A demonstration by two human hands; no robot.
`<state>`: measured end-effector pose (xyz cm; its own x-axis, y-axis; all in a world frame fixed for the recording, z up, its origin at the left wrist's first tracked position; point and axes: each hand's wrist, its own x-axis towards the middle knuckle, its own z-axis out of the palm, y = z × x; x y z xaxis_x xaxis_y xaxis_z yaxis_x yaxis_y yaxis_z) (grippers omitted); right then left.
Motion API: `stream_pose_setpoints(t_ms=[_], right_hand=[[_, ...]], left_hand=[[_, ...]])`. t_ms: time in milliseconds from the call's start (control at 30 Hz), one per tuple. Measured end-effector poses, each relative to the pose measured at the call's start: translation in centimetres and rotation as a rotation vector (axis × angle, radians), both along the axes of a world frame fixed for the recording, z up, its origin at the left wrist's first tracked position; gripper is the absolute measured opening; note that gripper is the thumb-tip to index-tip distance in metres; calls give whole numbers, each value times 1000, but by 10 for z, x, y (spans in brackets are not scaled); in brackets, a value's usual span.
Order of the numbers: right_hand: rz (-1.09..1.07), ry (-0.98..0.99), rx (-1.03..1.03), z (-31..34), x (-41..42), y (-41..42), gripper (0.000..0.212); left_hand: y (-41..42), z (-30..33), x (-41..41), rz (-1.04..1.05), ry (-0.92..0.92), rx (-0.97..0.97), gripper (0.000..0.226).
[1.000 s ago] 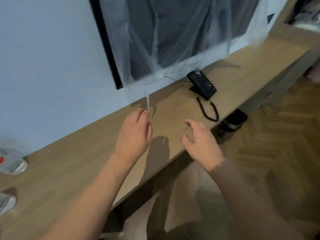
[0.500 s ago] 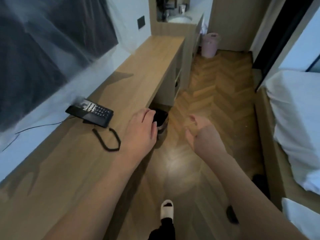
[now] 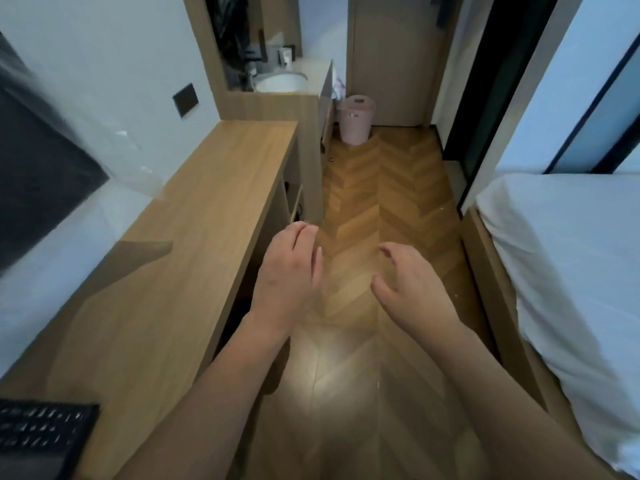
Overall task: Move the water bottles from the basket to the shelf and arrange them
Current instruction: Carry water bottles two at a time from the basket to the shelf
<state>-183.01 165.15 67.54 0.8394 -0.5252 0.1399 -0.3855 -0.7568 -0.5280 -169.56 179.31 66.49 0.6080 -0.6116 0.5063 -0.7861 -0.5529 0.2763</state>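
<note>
- Water bottles are nowhere to be seen from here, and neither is the basket.
- The left hand holds nothing; its fingers are loose and close together, just past the edge of the desk.
- The right hand holds nothing too; its fingers are spread and a little bent over the floor.
- A pink bin stands on the floor far down the room, by a door; I cannot tell what is inside.
- A white sink sits on the counter beyond the desk.
- The long wooden desk runs along the left wall.
- A black phone lies on its near end.
- The wooden floor has a zigzag pattern.
- A white bed is on the right.
</note>
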Motion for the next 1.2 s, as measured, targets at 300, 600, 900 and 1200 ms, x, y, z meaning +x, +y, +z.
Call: stream_pose_setpoints(t_ms=[300, 600, 900, 1200], right_hand=[[-53, -38, 45, -21, 135, -217, 52], [-66, -37, 58, 4, 273, -414, 53], [-14, -3, 34, -14, 459, -589, 52], [-147, 28, 16, -7, 596, -799, 51]], left_hand=[[-217, -13, 141, -38, -3, 54, 36], [-412, 18, 274, -38, 22, 48, 37], [-580, -10, 468, -15, 57, 11, 34], [-815, 10, 618, -158, 86, 13, 35]])
